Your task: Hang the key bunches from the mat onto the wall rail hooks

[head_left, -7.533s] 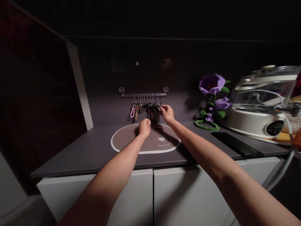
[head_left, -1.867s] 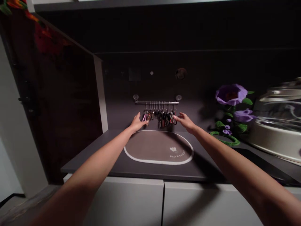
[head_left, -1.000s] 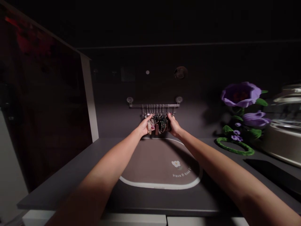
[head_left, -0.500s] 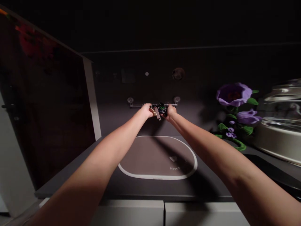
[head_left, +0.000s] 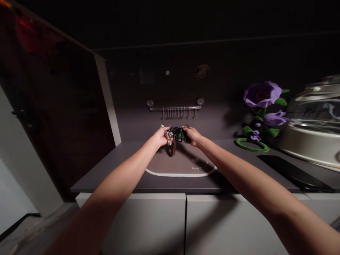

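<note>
My left hand [head_left: 160, 136] closes its fingers on one side of a bunch of keys and key rings [head_left: 170, 134]. A brown strip-shaped tag [head_left: 173, 147] dangles from the bunch. My right hand [head_left: 193, 135] grips the other side, where dark fobs with a green mark [head_left: 180, 135] show. Both hands are held side by side above the back of a brown oval mat [head_left: 170, 164] with a pale border. Behind and above them, a clear rail [head_left: 175, 108] with several hooks is fixed to the wall by two round mounts. My fingers hide part of the bunch.
Purple fabric flowers [head_left: 262, 95] on a green ring base stand to the right. Beside them is a large pale appliance with a clear cover [head_left: 313, 141]. A black flat object [head_left: 292, 173] lies in front. White cabinet fronts [head_left: 148, 216] are below the dark counter edge [head_left: 127, 184].
Both hands have come down and away from the rail, taking the key bunch with them. The rail's hooks now show fully. The camera view has shifted, bringing more of the cabinets into sight.
</note>
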Demonstrator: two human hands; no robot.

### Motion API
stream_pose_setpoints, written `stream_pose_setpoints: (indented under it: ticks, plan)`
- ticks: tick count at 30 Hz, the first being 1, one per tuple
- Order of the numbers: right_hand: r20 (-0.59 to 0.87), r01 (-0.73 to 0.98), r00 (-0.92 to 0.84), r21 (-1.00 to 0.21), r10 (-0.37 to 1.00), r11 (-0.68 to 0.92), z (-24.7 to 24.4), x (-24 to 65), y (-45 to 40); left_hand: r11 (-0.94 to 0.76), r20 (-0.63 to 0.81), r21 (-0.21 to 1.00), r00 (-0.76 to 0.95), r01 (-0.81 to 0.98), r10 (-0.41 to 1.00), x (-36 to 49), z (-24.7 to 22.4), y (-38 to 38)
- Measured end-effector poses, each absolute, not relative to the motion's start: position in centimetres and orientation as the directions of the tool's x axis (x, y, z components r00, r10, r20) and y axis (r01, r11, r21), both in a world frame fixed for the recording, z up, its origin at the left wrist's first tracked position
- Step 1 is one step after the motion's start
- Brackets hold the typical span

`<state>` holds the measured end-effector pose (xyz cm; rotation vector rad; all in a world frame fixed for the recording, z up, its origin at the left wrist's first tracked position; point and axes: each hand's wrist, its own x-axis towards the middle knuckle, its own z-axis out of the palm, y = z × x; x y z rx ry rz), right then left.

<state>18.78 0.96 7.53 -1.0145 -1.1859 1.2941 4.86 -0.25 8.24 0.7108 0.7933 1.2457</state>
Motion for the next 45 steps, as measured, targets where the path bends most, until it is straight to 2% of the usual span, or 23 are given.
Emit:
stream_pose_setpoints:
  ticks: [3, 5, 7, 9, 12, 15, 17, 21, 24, 26, 28, 31, 34, 36, 40, 45]
  plan:
    - [-0.010, -0.001, -0.182, -1.000, 0.983, -0.010, 5.1, 19.7, 0.0, 0.265, -0.233, 0.873, 0.127, -0.409, 0.964, 3.9, 5.6, -1.4]
    - [-0.026, 0.087, -0.140, -0.996, 0.990, -0.014, 4.0, 20.6, -0.3, 0.290, -0.269, 0.906, 0.108, -0.310, 0.957, 3.2, 4.5, -1.8]
    - [-0.013, 0.156, -0.099, -0.988, 0.995, 0.003, 3.5, 21.7, -0.3, 0.252, -0.239, 0.946, 0.088, -0.202, 0.967, 2.5, 3.9, -2.1]
    - [0.070, 0.268, -0.045, -0.960, 0.997, 0.080, 3.2, 22.8, -0.3, 0.164, -0.161, 0.982, 0.039, -0.093, 0.986, 1.8, 3.7, -2.3]
    - [0.176, 0.443, -0.043, -0.879, 0.983, 0.177, 2.9, 24.3, -0.2, -0.024, 0.030, 0.994, -0.052, 0.105, 0.998, 0.9, 3.3, -2.4]
    - [0.274, 0.635, -0.049, -0.734, 0.961, 0.241, 2.6, 25.2, -0.3, -0.215, 0.252, 0.912, -0.063, 0.350, 0.966, 0.1, 2.6, -2.2]
    - [0.321, 0.735, -0.045, -0.631, 0.946, 0.249, 2.4, 25.6, -0.5, -0.286, 0.330, 0.847, -0.022, 0.448, 0.944, -0.5, 2.1, -2.1]
    - [0.370, 0.826, -0.040, -0.510, 0.928, 0.239, 2.2, 26.0, -1.4, -0.304, 0.295, 0.862, 0.086, 0.405, 0.952, -1.5, 1.9, -2.6]
    - [0.446, 0.836, -0.074, -0.461, 0.892, 0.299, 2.7, 25.7, -2.3, -0.315, 0.289, 0.887, 0.124, 0.338, 0.949, -2.0, 2.8, -3.3]
    - [0.497, 0.814, -0.134, -0.438, 0.857, 0.382, 3.4, 25.1, -2.9, -0.338, 0.314, 0.898, 0.130, 0.282, 0.941, -2.2, 3.8, -3.9]
    - [0.514, 0.750, -0.202, -0.466, 0.834, 0.469, 4.3, 24.2, -3.5, -0.369, 0.339, 0.904, 0.165, 0.214, 0.926, -2.0, 4.9, -4.6]
    - [0.397, 0.503, -0.367, -0.676, 0.841, 0.539, 5.6, 22.7, -4.5, -0.378, 0.346, 0.920, 0.242, 0.100, 0.907, -1.3, 6.1, -5.7]
    - [0.192, 0.194, -0.613, -0.904, 0.767, 0.381, 6.1, 21.4, -5.3, -0.293, 0.314, 0.949, 0.370, -0.113, 0.874, -0.3, 6.2, -6.5]
    - [0.097, 0.060, -0.714, -0.978, 0.693, 0.198, 5.7, 21.0, -5.6, -0.167, 0.251, 0.962, 0.466, -0.215, 0.849, 0.3, 5.4, -6.8]
    - [0.047, -0.101, -0.814, -0.993, 0.579, -0.061, 3.7, 21.0, -5.7, 0.042, 0.140, 0.951, 0.550, -0.306, 0.824, 0.8, 3.1, -6.8]
    - [0.133, -0.258, -0.801, -0.957, 0.584, -0.136, 1.9, 21.8, -5.6, 0.107, 0.132, 0.921, 0.560, -0.374, 0.818, 0.8, 1.3, -6.6]
